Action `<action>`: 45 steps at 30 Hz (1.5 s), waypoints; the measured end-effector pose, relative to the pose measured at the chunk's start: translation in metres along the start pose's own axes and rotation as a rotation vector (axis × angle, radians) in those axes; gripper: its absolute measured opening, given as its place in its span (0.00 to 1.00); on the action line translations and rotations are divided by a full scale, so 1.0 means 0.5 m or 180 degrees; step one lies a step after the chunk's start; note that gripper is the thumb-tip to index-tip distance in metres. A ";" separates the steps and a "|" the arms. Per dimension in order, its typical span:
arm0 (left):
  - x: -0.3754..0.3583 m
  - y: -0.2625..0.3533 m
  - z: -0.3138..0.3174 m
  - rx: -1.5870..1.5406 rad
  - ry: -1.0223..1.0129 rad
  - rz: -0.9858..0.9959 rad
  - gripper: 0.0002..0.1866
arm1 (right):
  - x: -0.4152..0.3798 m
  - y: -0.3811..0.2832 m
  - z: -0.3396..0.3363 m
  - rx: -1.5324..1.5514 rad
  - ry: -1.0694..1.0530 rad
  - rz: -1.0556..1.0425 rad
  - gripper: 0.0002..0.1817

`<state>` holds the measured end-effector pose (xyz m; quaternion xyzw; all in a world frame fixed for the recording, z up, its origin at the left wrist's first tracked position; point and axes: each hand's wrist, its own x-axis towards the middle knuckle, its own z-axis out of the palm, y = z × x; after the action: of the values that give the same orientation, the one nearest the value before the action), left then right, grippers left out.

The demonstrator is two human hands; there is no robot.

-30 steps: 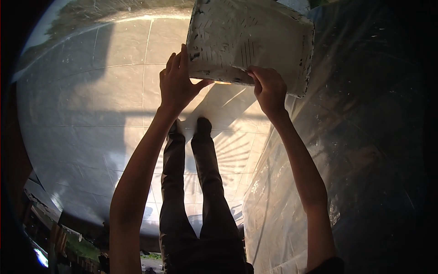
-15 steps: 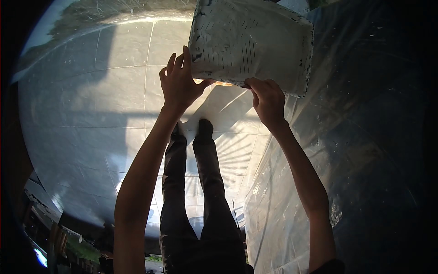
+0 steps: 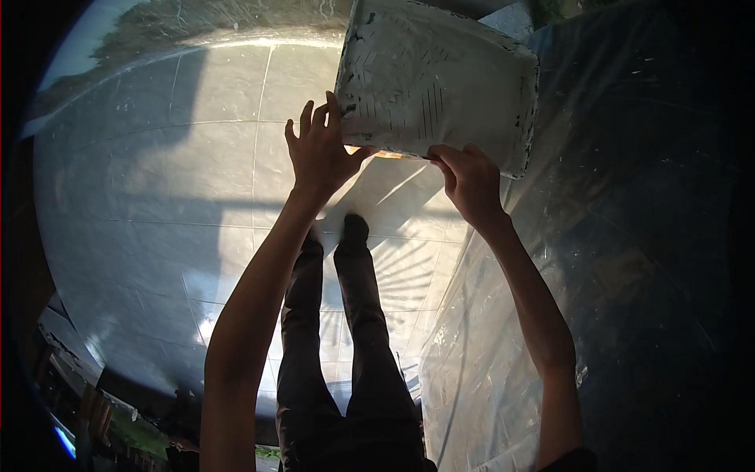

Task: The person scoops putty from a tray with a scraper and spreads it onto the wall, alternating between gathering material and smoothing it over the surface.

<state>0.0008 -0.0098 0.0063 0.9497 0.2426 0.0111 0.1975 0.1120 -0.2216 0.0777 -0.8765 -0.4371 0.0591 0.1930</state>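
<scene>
Right fingers (image 3: pixel 450 156) pinched on near edge of scuffed white panel (image 3: pixel 440 90); left fingers (image 3: pixel 333 112) spread at its near-left corner. Panel extends ahead of both, long axis roughly crosswise, neither side nearer.

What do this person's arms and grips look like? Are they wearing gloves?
No gloves! The left grip and right grip are bare hands with slim fingers. The forearms are bare too, and I see no watch or bracelet. The right arm has a dark short sleeve above the elbow; the left sleeve isn't in view.
</scene>
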 end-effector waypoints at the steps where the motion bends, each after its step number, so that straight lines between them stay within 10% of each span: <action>1: -0.001 0.001 0.000 -0.0002 0.0016 0.0001 0.60 | 0.010 0.003 -0.012 -0.0046 -0.0149 -0.0010 0.06; 12: 0.033 -0.008 -0.083 -0.0116 -0.0122 0.0120 0.61 | 0.087 0.014 -0.115 0.1005 -0.0434 0.0738 0.09; 20: 0.075 -0.041 -0.289 -0.0558 0.0885 0.0510 0.41 | 0.158 -0.035 -0.240 0.2629 -0.0404 0.1501 0.14; 45: 0.255 0.102 -1.265 -0.0872 0.2944 0.1373 0.27 | 0.585 -0.482 -1.049 0.4000 0.0744 -0.0305 0.15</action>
<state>0.0626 0.2425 0.5992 0.8395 0.0998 0.5010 0.1854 0.2542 -0.0099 0.6724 -0.5763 -0.3338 0.1994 0.7188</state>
